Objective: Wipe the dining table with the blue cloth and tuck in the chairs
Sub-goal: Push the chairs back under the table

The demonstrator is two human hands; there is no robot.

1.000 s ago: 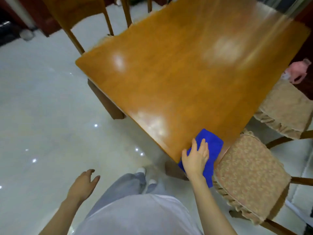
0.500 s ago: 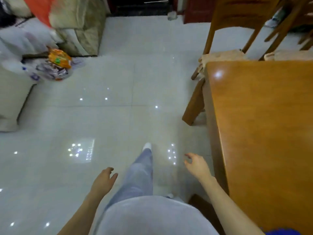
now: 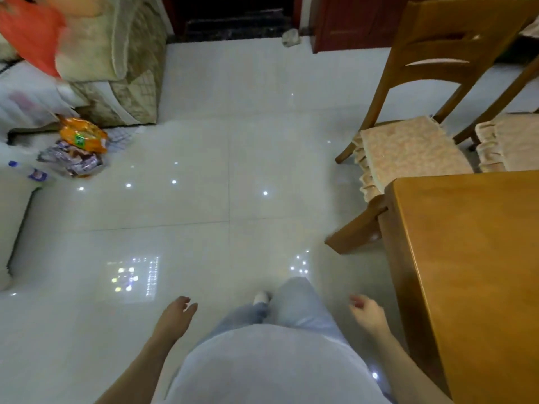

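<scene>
r hand (image 3: pixel 368 314) hangs low centre-right, fingers loosely curled and apart, holding nothing, just beside the long edge of the dining table (image 3: pixel 472 272) but not touching it. l hand (image 3: pixel 176 316) at lower centre-left is also slack, fingers a bit spread w/ nothing in them, over bare floor. between them: pale grey shirt (image 3: pixel 262 365), light blue-grey trousers (image 3: pixel 297 307), white shoe tip (image 3: pixel 260 297).

table fills the lower right of frame: glossy honey-coloured wood, flat rectangular top w/ rounded corner, thick slab leg angled out beneath nr the corner. at its far end, right-centre, a wooden chair (image 3: pixel 408 153): curved slatted back, frilled beige brocade-look seat cushion, seat mostly out beyond the table edge. 2nd chair (image 3: pixel 513 144) w/ same frilly cushion at the right edge, cut off.

floor (image 3: pixel 233 170) = big shiny pale tiles w/ pinpoint light reflections. upper left: olive-beige quilted sofa (image 3: pixel 128 68), w/ an orange crinkly snack bag (image 3: pixel 82 137) and plastic wrappers on the floor by it. dark red door (image 3: pixel 350 21) top centre-right.
</scene>
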